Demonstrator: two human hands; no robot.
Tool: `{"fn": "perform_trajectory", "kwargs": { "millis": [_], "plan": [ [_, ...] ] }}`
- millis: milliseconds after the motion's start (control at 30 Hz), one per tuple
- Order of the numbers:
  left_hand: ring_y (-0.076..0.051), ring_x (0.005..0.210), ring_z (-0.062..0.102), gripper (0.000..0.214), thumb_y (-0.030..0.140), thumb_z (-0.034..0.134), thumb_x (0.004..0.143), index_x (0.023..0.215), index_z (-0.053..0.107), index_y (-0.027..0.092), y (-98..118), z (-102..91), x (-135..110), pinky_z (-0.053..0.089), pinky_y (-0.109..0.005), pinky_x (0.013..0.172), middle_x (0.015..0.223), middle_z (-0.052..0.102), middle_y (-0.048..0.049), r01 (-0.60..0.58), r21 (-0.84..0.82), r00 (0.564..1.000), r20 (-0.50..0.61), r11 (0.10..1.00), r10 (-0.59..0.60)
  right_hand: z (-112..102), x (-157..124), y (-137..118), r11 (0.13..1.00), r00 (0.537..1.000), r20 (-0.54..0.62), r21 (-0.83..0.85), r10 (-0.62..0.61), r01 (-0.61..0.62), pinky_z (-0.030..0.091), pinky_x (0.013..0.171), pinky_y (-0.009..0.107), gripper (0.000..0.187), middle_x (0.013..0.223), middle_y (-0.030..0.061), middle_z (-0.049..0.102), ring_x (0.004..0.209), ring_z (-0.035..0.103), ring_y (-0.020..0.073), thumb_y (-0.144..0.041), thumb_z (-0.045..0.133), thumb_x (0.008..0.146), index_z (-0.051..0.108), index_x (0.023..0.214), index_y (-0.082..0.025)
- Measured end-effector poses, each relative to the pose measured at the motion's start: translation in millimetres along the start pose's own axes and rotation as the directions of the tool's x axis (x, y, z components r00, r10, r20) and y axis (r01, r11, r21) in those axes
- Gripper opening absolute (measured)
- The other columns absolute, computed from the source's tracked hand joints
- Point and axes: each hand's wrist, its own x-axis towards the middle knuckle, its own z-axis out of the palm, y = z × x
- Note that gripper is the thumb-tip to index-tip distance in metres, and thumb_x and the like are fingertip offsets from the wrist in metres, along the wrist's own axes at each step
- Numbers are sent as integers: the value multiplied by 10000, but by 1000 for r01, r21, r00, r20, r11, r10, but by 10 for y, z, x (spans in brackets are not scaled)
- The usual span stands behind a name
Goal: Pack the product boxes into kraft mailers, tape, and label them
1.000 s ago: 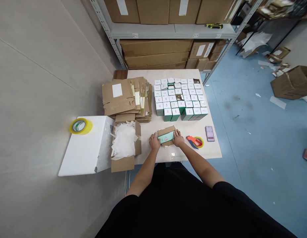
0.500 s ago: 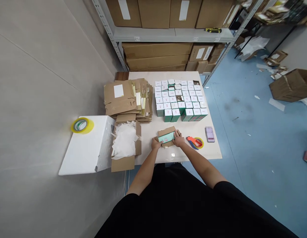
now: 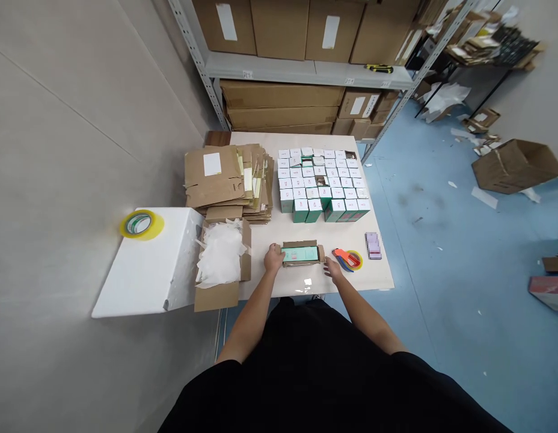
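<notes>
Top-shelf cartons [image 3: 281, 27] cut by upper edge. Lilac item [image 3: 373, 246] pixelated, unidentifiable. Teal box [image 3: 299, 254]: print too small to read. Red-sided box [image 3: 549, 293] clipped at right.

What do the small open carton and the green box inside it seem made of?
The small open carton looks like matte cardboard: brown, dull, with stiff flaps. The green box is probably smooth printed paperboard, judging by its flat face and pinkish print; whether it's coated, I can't tell.
</notes>
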Motion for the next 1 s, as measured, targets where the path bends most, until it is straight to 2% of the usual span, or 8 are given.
{"fn": "perform_trajectory", "kwargs": {
  "millis": [133, 267, 367, 500, 600, 700, 867, 1000],
  "plan": [
    [-276, 1225, 653, 492, 482, 584, 972, 1400, 635, 245, -32, 9, -190, 492, -336, 992, 1307, 722, -101, -205, 46, 976, 88, 978, 201, 115, -82, -93, 946, 986, 131, 292, 107, -141, 599, 833, 339, 584, 1211, 177, 735, 1023, 762, 238, -464, 195, 1067, 550, 1390, -132],
    [-311, 1497, 429, 762, 634, 546, 965, 1584, 455, 200, -185, 94, -390, 417, -353, 1133, 1646, 437, -141, -314, 97, 938, 183, 944, 293, 175, -118, -131, 922, 999, 42, 388, 0, -16, 587, 920, 352, 592, 1392, 181, 664, 1192, 708, 251, -480, 267, 1038, 457, 1492, -152],
    [-351, 1541, 348, 930, 718, 576, 910, 1657, 315, 229, -262, 159, -462, 418, -388, 1148, 1748, 225, -105, -338, 182, 924, 252, 923, 288, 232, -135, -107, 923, 987, -4, 354, -158, 149, 548, 1032, 405, 620, 1489, 142, 610, 1312, 634, 275, -513, 377, 995, 485, 1511, -188],
    [-379, 1536, 326, 962, 711, 592, 902, 1675, 263, 244, -280, 215, -457, 422, -422, 1156, 1778, 78, -69, -370, 322, 915, 290, 871, 281, 297, -160, -49, 950, 948, 69, 74, -309, 304, 512, 1093, 405, 696, 1709, 60, 338, 1413, 552, 307, -546, 631, 899, 514, 1538, -296],
    [-371, 1531, 324, 905, 719, 544, 928, 1663, 302, 250, -276, 219, -415, 402, -425, 1175, 1777, 94, -66, -405, 365, 905, 289, 838, 312, 273, -137, -21, 925, 925, 133, -88, -357, 369, 534, 1057, 388, 804, 1749, 44, 229, 1393, 571, 317, -539, 741, 848, 467, 1578, -342],
    [-361, 1515, 344, 824, 735, 471, 958, 1621, 400, 250, -250, 195, -365, 395, -416, 1177, 1767, 163, -70, -421, 374, 901, 279, 827, 332, 176, -54, -32, 891, 903, 171, -170, -395, 422, 510, 1090, 412, 842, 1719, 85, 300, 1383, 570, 344, -543, 837, 779, 538, 1533, -316],
    [-340, 1462, 403, 680, 679, 435, 1004, 1432, 643, 194, -150, 179, -295, 402, -386, 1172, 1694, 344, -110, -414, 386, 909, 217, 825, 355, 27, 117, -102, 876, 889, 159, -165, -429, 453, 528, 1045, 363, 413, 1554, 95, 512, 1245, 653, 280, -433, 733, 921, 738, 1297, -263],
    [-322, 1383, 479, 598, 663, 444, 1010, 1236, 766, 212, -92, 214, -241, 474, -372, 1094, 1625, 416, -99, -366, 330, 930, 148, 870, 335, 44, 194, -176, 898, 910, 114, -150, -399, 413, 535, 969, 322, 269, 1424, 93, 572, 1089, 692, 223, -403, 695, 955, 787, 1146, -237]
  ]
}}
